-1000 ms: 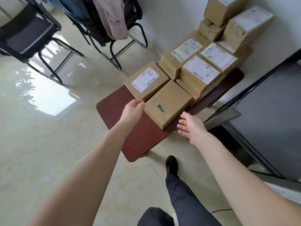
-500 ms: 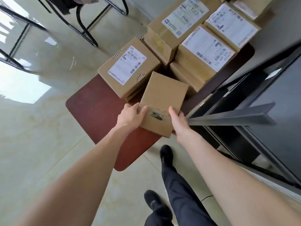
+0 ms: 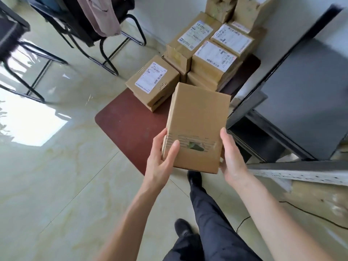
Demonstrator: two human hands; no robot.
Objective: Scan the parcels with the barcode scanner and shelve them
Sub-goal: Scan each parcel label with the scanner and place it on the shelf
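Observation:
A plain brown cardboard parcel [image 3: 197, 121] with a torn strip near its front edge is held in the air above the dark red board [image 3: 128, 121]. My left hand [image 3: 162, 159] grips its left side, thumb on top. My right hand [image 3: 230, 159] presses its right side. Several more parcels [image 3: 212, 59] with white shipping labels are stacked at the back of the board against the wall. One labelled parcel [image 3: 152, 81] lies on another at the near left of the stack. No barcode scanner is in view.
A dark metal shelf unit [image 3: 293, 102] stands on the right, with a pale perforated shelf rail [image 3: 301, 174] jutting toward me. Black chairs [image 3: 90, 31] with a garment hung on one stand at the back left. My legs and shoes [image 3: 195, 179] are below on a glossy tiled floor.
Both hands reached for the plain parcel on the board, took it by its sides and lifted it up toward me.

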